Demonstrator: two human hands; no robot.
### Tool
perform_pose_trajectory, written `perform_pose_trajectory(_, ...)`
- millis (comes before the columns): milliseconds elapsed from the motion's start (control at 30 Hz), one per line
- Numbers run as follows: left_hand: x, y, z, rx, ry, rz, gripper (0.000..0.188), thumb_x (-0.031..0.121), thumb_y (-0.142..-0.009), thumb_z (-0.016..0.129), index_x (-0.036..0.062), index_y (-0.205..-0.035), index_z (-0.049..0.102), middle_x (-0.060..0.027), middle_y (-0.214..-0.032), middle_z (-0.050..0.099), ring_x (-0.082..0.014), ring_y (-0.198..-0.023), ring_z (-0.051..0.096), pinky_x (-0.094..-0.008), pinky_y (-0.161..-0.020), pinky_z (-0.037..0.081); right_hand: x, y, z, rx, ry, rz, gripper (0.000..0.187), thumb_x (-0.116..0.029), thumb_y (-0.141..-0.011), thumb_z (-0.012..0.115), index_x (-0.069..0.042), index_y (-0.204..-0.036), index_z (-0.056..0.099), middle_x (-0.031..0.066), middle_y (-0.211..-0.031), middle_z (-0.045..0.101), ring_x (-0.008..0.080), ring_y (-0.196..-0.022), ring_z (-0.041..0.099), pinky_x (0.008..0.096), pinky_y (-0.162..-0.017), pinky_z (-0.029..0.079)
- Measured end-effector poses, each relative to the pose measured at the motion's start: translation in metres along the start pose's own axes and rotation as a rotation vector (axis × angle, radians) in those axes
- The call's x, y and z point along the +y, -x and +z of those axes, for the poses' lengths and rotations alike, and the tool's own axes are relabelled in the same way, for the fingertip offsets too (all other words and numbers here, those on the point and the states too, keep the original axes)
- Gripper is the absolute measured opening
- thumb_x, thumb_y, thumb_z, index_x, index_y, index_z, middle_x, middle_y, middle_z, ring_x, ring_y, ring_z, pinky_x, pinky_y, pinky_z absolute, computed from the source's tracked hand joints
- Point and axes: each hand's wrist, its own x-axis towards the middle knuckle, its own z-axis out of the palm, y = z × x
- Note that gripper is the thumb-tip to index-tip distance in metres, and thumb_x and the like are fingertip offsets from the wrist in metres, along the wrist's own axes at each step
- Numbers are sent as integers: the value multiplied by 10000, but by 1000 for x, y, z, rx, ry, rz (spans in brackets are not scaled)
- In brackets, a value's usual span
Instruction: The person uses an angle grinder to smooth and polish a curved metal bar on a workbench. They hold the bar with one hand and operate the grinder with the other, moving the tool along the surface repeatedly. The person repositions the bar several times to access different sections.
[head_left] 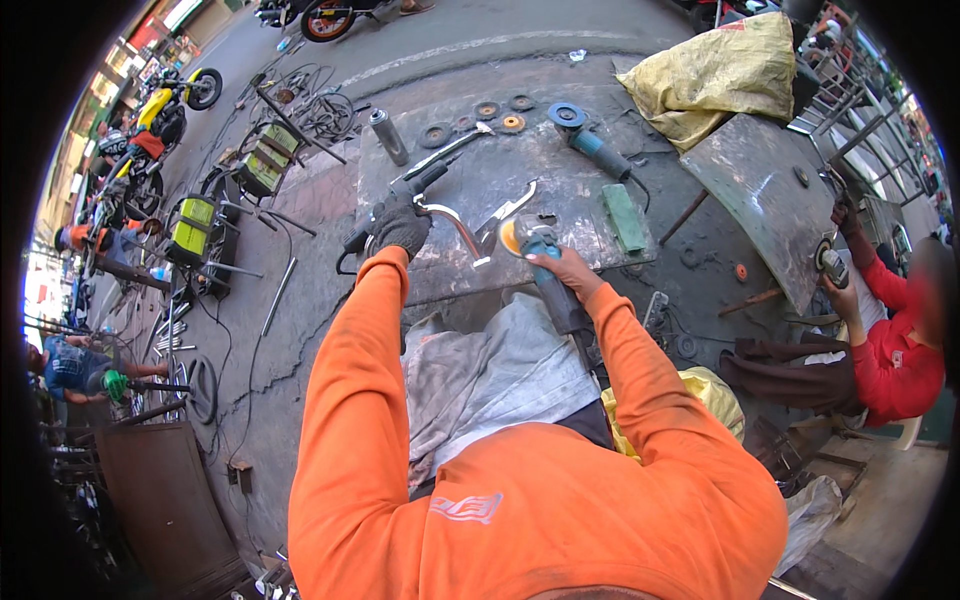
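Note:
My left hand [402,228], in a dark grey glove, is closed at the left end of a shiny bent metal bar [455,222]; the fingers partly hide the grip. My bare right hand [572,272] wraps round the body of a teal and black angle grinder [548,258]. Its orange-yellow disc [512,238] is just right of the bar's lower end. Another bent metal piece [512,208] lies beyond the disc. A dark tool with a black handle [425,180] lies beside my gloved hand. All this is over a worn metal-topped table [440,285].
On the table are a second angle grinder [592,148], several discs [436,135], a green block [624,218] and a grey spray can [388,138]. A yellow sack [715,75] is far right. Green-topped machines [193,228] stand left; a person in red [895,350] holds a grinder at right.

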Motion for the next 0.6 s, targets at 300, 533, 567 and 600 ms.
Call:
perform_pose_trajectory(300,-12,-14,8,-62,2,20,458,268,-862,738,166,-1297,634,-179,-1236,677,-425,-1204,595,-558,-1001,483,1,-32,25,71,541,-290,789,-518,-697,863,22,-1231,649,195,-1106,713,298,-1023,689,382,-903,528)
perform_pose_trajectory(533,-15,-21,14,-84,-12,-19,474,260,-910,696,115,-1333,539,-240,-1246,659,-460,-1216,597,-570,-991,485,15,-66,25,320,572,-338,738,-504,-694,872,10,-1187,677,180,-1053,733,304,-973,709,394,-866,538)
perform_pose_trajectory(567,-14,-21,13,-86,-21,-24,470,256,-914,689,111,-1335,538,-242,-1250,657,-460,-1221,595,-568,-995,485,15,-77,21,319,479,-301,717,-496,-701,871,6,-1177,683,158,-1039,733,280,-952,706,385,-851,538)
perform_pose_trajectory(600,-14,-21,12,-90,-30,-27,465,252,-919,682,107,-1337,537,-244,-1254,655,-460,-1226,593,-566,-1000,484,14,-87,15,318,385,-264,697,-489,-708,870,2,-1168,689,136,-1025,733,257,-932,703,375,-835,539)
